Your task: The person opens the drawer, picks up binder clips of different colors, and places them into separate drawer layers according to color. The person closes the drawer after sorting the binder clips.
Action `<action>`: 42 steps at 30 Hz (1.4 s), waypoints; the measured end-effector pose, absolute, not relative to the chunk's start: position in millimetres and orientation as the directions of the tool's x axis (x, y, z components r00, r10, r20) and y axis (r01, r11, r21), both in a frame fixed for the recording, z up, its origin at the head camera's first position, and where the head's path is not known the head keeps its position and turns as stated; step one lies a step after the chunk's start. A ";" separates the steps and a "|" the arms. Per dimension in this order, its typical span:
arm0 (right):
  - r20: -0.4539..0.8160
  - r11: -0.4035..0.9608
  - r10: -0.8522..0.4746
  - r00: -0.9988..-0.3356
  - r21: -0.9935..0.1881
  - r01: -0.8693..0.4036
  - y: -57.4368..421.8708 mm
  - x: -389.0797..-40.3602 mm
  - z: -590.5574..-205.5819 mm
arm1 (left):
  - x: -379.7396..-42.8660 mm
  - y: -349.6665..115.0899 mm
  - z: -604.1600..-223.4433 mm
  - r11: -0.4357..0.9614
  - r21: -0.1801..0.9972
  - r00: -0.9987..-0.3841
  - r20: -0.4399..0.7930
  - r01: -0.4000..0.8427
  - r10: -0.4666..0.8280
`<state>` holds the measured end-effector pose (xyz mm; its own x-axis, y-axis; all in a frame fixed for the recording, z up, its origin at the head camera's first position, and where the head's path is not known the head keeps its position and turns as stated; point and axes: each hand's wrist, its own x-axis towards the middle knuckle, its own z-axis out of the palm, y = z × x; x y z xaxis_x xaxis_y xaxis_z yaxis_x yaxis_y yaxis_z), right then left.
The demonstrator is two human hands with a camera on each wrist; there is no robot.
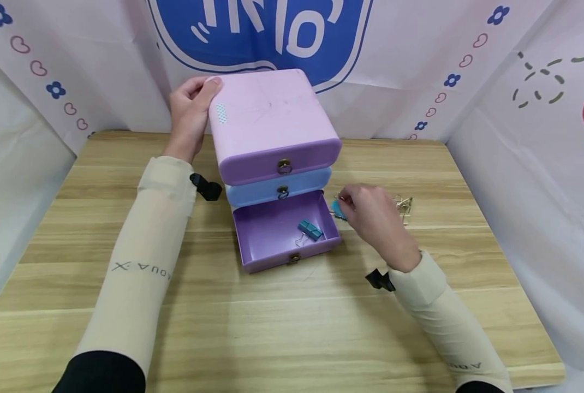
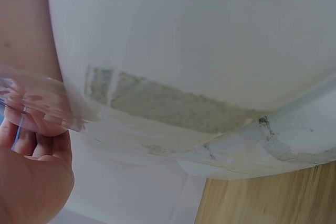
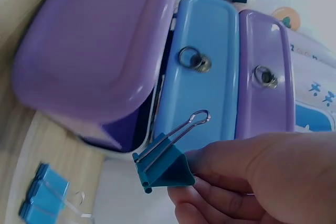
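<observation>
A small drawer unit [image 1: 274, 112] with a pale pink top stands toward the back of the table. Its bottom purple drawer [image 1: 267, 232] is pulled out, and a teal binder clip [image 1: 310, 230] lies inside at the right. My left hand [image 1: 190, 112] grips the unit's back left corner, thumb on top; the left wrist view shows its fingers curled. Beside the open drawer, my right hand [image 1: 377, 218] pinches another teal binder clip [image 3: 165, 163] between thumb and fingers. One more blue binder clip [image 3: 44, 195] lies on the table in the right wrist view.
Above the open drawer, the blue drawer [image 1: 278, 187] and upper purple drawer [image 1: 252, 170] are closed, each with a ring pull. Several gold-coloured wire clips [image 1: 405, 206] lie right of my right hand. A printed cloth [image 1: 385, 71] hangs behind the wooden table [image 1: 282, 327].
</observation>
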<state>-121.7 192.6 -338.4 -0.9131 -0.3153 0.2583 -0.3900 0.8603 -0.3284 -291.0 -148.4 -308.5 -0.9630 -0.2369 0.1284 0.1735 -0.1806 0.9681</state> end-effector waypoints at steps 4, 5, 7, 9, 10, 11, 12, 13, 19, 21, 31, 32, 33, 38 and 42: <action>0.254 0.848 -0.337 -0.907 -0.337 -0.409 183.9 -119.4 -334.6 | -290.8 -148.4 -307.6 -0.179 0.970 -0.965 0.122 0.165 -0.231; 0.254 0.843 -0.345 -0.904 -0.339 -0.417 181.7 -119.0 -334.0 | -290.7 -148.5 -307.5 -0.178 0.970 -0.966 0.121 0.164 -0.229; 0.250 0.835 -0.358 -0.899 -0.346 -0.429 177.4 -118.6 -333.3 | -290.4 -148.6 -307.3 -0.180 0.970 -0.966 0.120 0.163 -0.227; 0.238 0.831 -0.369 -0.898 -0.348 -0.434 172.6 -118.0 -332.7 | -290.2 -148.7 -307.4 -0.181 0.969 -0.966 0.122 0.165 -0.226; 0.231 0.828 -0.377 -0.897 -0.350 -0.438 170.2 -117.9 -332.6 | -290.1 -148.7 -307.5 -0.182 0.969 -0.966 0.123 0.166 -0.227; 0.221 0.826 -0.383 -0.897 -0.352 -0.440 167.7 -117.5 -332.4 | -290.0 -148.8 -307.5 -0.182 0.969 -0.966 0.123 0.166 -0.228; 0.213 0.824 -0.389 -0.896 -0.353 -0.442 165.1 -117.2 -332.5 | -290.0 -148.8 -307.6 -0.181 0.969 -0.965 0.124 0.167 -0.230; 0.208 0.823 -0.396 -0.894 -0.351 -0.446 162.6 -116.8 -332.5 | -289.9 -148.8 -307.6 -0.180 0.969 -0.965 0.124 0.167 -0.231; 0.205 0.808 -0.457 -0.866 -0.312 -0.500 145.4 -114.0 -336.3 | -290.2 -148.6 -307.7 -0.183 0.969 -0.965 0.121 0.166 -0.233; 0.190 0.803 -0.474 -0.860 -0.306 -0.511 139.5 -112.7 -337.2 | -290.2 -148.5 -308.0 -0.184 0.968 -0.965 0.123 0.168 -0.233; 0.164 0.762 -0.554 -0.816 -0.296 -0.577 112.7 -107.5 -344.2 | -291.1 -148.7 -308.7 -0.178 0.968 -0.962 0.132 0.177 -0.240; 0.160 0.759 -0.560 -0.813 -0.294 -0.581 110.5 -107.1 -345.3 | -291.1 -148.7 -308.9 -0.178 0.968 -0.962 0.133 0.178 -0.240; 0.154 0.758 -0.564 -0.811 -0.292 -0.583 108.5 -106.7 -346.6 | -290.9 -148.8 -309.0 -0.178 0.968 -0.962 0.132 0.177 -0.239; 0.115 0.753 -0.578 -0.808 -0.304 -0.583 100.5 -105.8 -354.2 | -289.9 -149.2 -309.4 -0.175 0.968 -0.962 0.137 0.181 -0.236; 0.102 0.746 -0.591 -0.800 -0.310 -0.590 97.3 -106.9 -360.3 | -289.9 -149.3 -309.0 -0.175 0.967 -0.962 0.140 0.184 -0.235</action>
